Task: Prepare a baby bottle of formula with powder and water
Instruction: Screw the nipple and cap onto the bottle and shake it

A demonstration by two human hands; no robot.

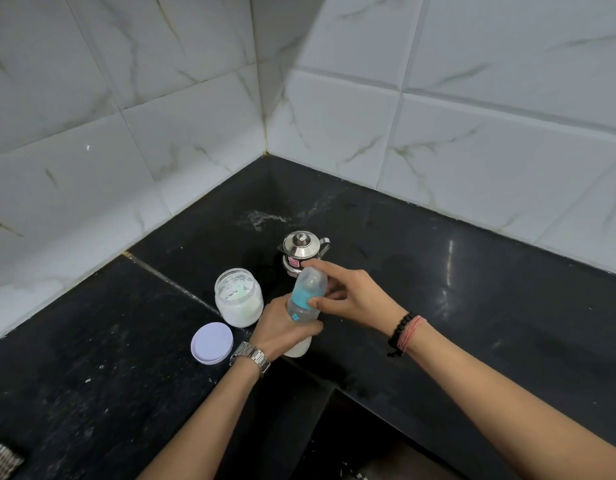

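Note:
A clear baby bottle (300, 315) with a blue collar and a clear cap stands tilted on the black counter (438, 271), with white liquid at its base. My left hand (282, 329) wraps around the bottle's body. My right hand (348, 292) grips the blue collar and cap at the top. An open jar of white powder (238, 297) stands just left of the bottle. Its pale purple lid (212, 342) lies flat in front of it. A small lidded steel pot (301, 252) sits behind the bottle.
White marble-look tiled walls (161, 133) meet in a corner behind the counter. Powder is spilled on the counter near that corner (265, 218). The counter's front edge drops away below my arms. A woven object (2, 459) shows at the lower left.

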